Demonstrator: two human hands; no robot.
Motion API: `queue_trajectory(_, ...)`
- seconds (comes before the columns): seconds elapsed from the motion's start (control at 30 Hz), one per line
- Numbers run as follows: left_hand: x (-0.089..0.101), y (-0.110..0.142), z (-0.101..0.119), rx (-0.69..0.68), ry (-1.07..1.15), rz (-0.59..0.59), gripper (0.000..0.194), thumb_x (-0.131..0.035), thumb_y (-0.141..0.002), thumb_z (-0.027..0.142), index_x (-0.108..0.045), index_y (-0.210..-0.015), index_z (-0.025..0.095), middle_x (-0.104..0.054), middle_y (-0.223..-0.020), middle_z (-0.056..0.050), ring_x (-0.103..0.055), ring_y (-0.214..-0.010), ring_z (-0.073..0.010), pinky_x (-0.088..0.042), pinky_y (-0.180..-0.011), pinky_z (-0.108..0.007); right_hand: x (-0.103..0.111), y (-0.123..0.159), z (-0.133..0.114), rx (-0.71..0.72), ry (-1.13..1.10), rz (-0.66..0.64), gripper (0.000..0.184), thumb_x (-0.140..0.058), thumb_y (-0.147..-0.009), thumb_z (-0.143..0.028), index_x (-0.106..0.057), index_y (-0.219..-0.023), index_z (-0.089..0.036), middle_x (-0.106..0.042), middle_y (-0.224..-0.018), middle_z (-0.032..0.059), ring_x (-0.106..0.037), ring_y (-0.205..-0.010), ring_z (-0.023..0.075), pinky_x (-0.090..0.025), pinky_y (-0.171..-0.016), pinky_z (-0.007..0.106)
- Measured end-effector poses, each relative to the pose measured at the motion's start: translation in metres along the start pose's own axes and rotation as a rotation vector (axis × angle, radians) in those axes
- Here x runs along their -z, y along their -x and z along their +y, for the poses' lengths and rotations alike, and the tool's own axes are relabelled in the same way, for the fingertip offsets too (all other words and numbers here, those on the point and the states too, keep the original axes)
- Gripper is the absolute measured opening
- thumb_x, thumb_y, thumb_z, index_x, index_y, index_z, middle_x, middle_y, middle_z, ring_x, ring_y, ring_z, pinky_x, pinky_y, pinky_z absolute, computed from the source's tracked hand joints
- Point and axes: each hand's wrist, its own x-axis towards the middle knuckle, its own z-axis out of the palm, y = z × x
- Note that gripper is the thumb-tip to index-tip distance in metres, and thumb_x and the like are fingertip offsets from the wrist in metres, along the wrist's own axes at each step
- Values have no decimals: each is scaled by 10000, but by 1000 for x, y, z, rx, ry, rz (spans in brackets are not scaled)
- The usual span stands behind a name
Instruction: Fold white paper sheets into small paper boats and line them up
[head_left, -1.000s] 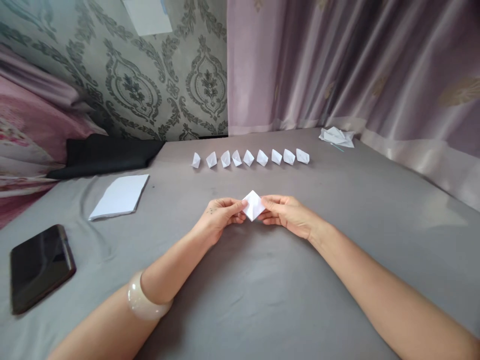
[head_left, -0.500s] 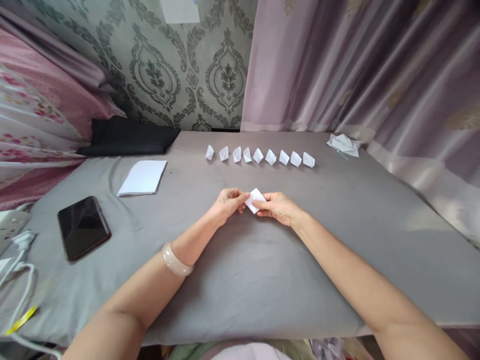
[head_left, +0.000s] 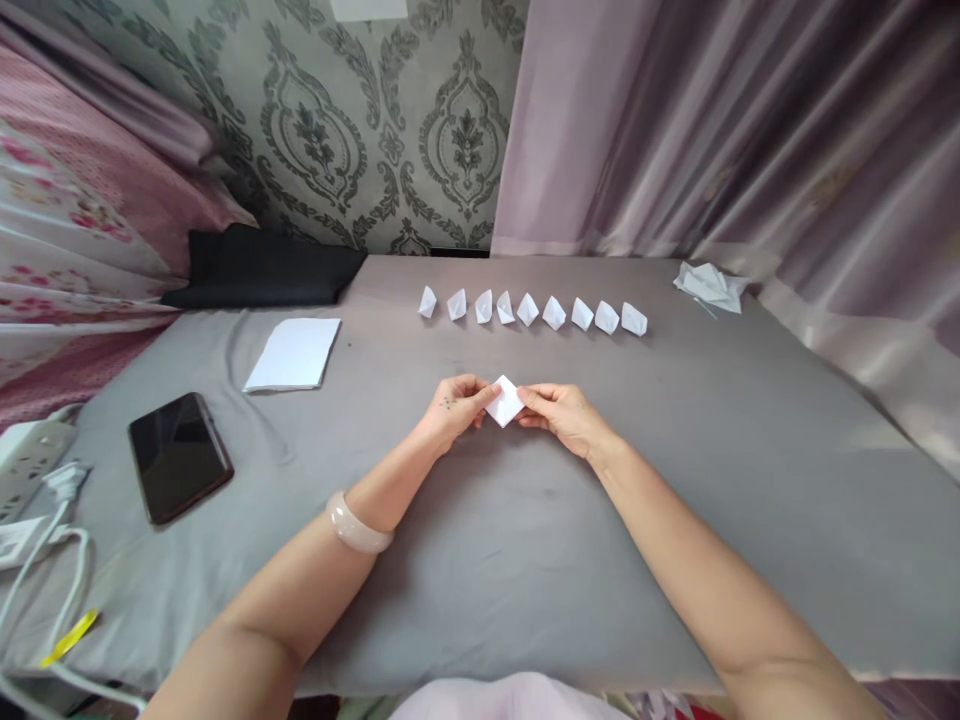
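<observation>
A small white folded paper piece (head_left: 505, 403), diamond-shaped, is held low over the grey cloth-covered table (head_left: 480, 560). My left hand (head_left: 454, 407) pinches its left corner and my right hand (head_left: 564, 414) pinches its right corner. Both hands have their fingers closed on the paper. A pale bangle (head_left: 357, 525) sits on my left wrist. Beyond my hands, a row of several small folded white paper pieces (head_left: 532, 311) lies across the table.
A stack of white paper sheets (head_left: 294, 354) lies at the left, with a black phone (head_left: 179, 455) nearer me. A power strip with cables (head_left: 30, 470) is at the far left edge. Crumpled white paper (head_left: 708, 285) sits at the back right by the curtain. A black cloth (head_left: 262, 267) lies at the back left.
The view has pulled back and shifted, bringing the table's near edge and the power strip into sight. My hands stay on the folded paper, turning it slightly.
</observation>
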Motion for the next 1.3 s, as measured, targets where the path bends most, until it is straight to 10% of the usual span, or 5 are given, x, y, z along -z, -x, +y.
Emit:
queue_trajectory(0.2,1,-1,-1,32,-125,4,307,-639,-756,449,-632,-716,145,-474,-513,44,-353,-437,-66,-249,-442,-215,1,-5,7,42,182,145,251,-694,-731,-394,-697,-771,-146,-653,-636,13,-549,-528,89,-451,-527,216)
queue_trajectory(0.57,6,-5,-14,-336,-803,77,159,-559,-828,231,-631,-958,176,-596,-885,-65,-533,-721,-167,-388,-658,-269,-7,-2,15,337,941,308,175,-578,-838,-312,-674,-944,-211,-660,-928,66,-600,-814,197,-443,-705,312)
queue_trajectory(0.7,9,-5,-16,-524,-963,-31,199,-429,-908,205,-615,-968,166,-589,-933,-91,-530,-857,-203,-425,-749,-303,-8,2,17,626,1069,131,325,-419,-905,-127,-617,-1143,-226,-608,-1103,80,-527,-1022,214,-452,-828,319)
queue_trajectory(0.87,21,-3,-12,-646,-1032,-211,264,-395,-889,117,-646,-957,162,-630,-951,-96,-546,-891,-202,-454,-786,-311,-8,10,18,665,1285,-16,435,-337,-872,-19,-599,-1182,-176,-595,-1096,115,-500,-1001,239,-464,-847,372)
queue_trajectory(1.3,34,-1,-12,-639,-917,-188,143,-553,-874,225,-674,-905,155,-619,-909,-71,-585,-753,-142,-482,-710,-260,-7,19,21,668,1092,86,216,-527,-857,-182,-638,-1042,-176,-624,-1113,80,-546,-1002,228,-495,-876,366)
